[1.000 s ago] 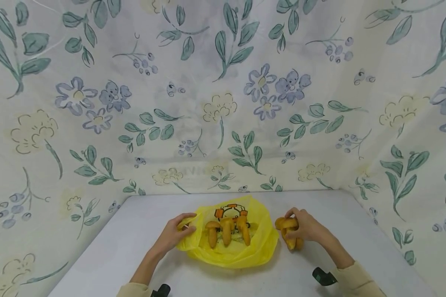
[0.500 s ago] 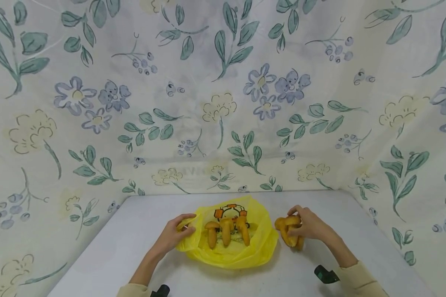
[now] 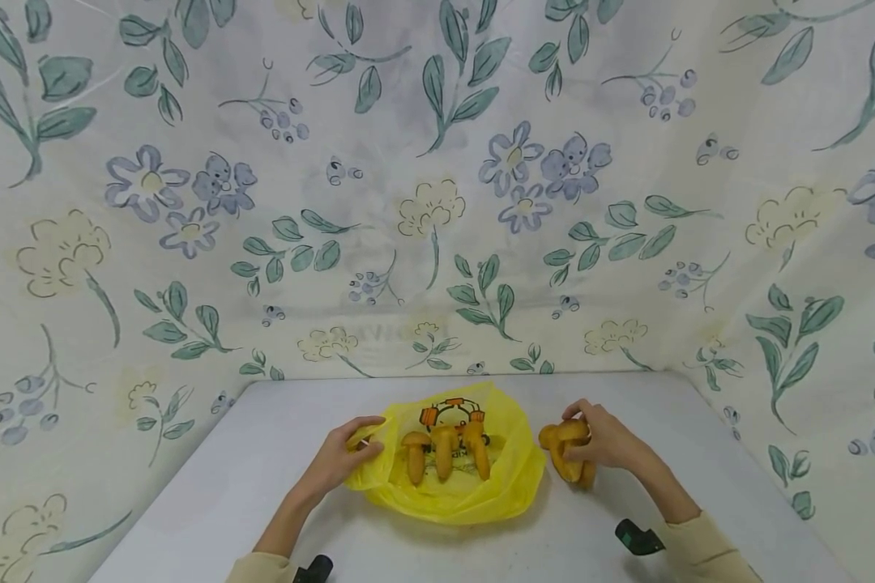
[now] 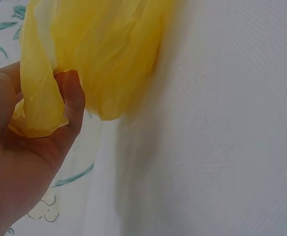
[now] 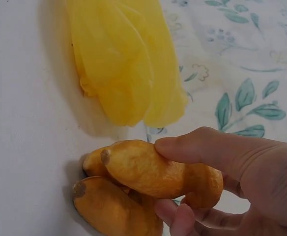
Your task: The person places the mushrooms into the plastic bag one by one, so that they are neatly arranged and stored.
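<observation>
My left hand grips the left edge of a yellow plastic bag; in the left wrist view the thin film is bunched between thumb and fingers. Spread open on the table, the bag bears 3 brown mushrooms side by side, one of them the left mushroom. To the bag's right, my right hand holds a mushroom by thumb and fingers. That mushroom lies over or just above other mushrooms in a small pile. Part of its stem and cap is hidden by the fingers.
A white table lies under everything. Behind and beside it hangs a floral curtain. A dark wrist device sits below the right forearm, and another dark device below the left.
My right hand has shifted slightly to the right, and the mushroom in its fingers has moved a little with it. The left hand and the bag stay in place.
</observation>
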`<state>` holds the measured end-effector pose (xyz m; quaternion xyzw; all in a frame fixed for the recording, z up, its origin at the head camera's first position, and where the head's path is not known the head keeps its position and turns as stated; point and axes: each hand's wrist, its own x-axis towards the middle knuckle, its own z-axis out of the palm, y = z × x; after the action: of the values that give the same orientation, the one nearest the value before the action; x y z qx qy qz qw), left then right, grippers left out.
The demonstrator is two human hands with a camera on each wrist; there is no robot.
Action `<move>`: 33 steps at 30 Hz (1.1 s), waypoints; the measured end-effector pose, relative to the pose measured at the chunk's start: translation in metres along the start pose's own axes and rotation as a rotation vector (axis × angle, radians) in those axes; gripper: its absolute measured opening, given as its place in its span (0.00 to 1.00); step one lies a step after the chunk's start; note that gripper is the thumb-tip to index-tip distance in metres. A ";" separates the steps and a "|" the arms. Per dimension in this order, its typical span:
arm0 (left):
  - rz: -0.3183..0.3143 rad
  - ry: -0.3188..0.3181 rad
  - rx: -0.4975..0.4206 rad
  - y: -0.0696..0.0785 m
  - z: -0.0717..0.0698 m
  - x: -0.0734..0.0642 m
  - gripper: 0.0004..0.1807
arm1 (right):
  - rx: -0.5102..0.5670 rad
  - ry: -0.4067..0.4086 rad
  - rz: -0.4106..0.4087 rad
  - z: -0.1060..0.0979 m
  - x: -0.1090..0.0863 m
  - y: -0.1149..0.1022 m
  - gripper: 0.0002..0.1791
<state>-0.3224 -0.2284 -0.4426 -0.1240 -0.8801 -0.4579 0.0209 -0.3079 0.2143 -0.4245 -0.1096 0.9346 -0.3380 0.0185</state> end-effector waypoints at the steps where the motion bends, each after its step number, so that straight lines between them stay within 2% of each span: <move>1: 0.003 -0.001 -0.002 0.000 0.000 0.000 0.24 | 0.005 0.000 -0.002 -0.001 0.000 0.001 0.30; 8: -0.004 -0.003 0.006 0.000 0.001 0.003 0.24 | 0.027 0.019 -0.032 -0.003 0.005 0.005 0.29; 18: -0.007 -0.010 0.009 0.002 0.000 0.003 0.24 | 0.059 0.026 0.000 0.003 0.005 0.006 0.29; 25: -0.013 -0.009 -0.006 0.001 0.000 0.000 0.25 | 0.055 0.034 0.008 0.000 0.010 -0.002 0.30; 33: -0.015 0.000 -0.015 -0.001 0.000 0.000 0.25 | 0.035 0.052 -0.028 -0.002 0.018 -0.014 0.29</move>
<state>-0.3230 -0.2291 -0.4436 -0.1175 -0.8774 -0.4648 0.0166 -0.3234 0.2013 -0.4132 -0.1136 0.9270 -0.3573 -0.0088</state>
